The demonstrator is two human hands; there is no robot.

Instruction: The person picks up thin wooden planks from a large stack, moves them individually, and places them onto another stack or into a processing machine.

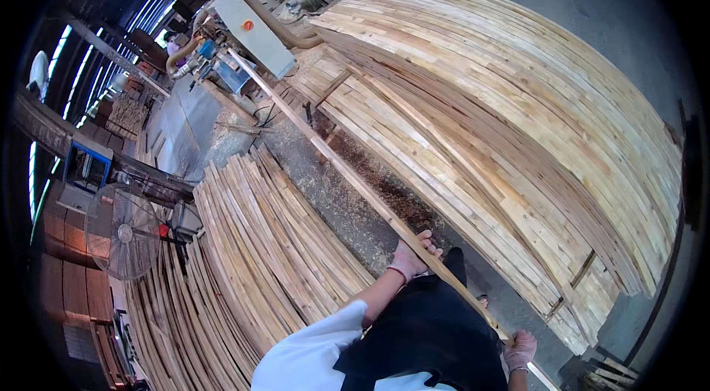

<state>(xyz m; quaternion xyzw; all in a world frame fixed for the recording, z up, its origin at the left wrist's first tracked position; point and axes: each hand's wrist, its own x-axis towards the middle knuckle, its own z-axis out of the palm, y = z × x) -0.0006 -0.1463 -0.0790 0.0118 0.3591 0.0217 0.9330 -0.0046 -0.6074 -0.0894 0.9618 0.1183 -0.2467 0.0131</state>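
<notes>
Over my remote feed I see the left hand [414,256] curled around the long wooden strip [355,179], which stretches ahead to the machine [255,32]; the right hand [520,350] grips the same strip farther back along its length.

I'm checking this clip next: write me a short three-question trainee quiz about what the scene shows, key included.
1. True or false: the left hand is on the long wooden strip at a spot nearer the machine with blue parts than the right hand is.

2. Which of these stands at the left of the picture?
A) a ladder
B) a wire-caged fan
C) a wheelbarrow

3. What colour is the round switch on the pale cabinet?

Key: 1. True. 2. B. 3. Orange-red.
</notes>
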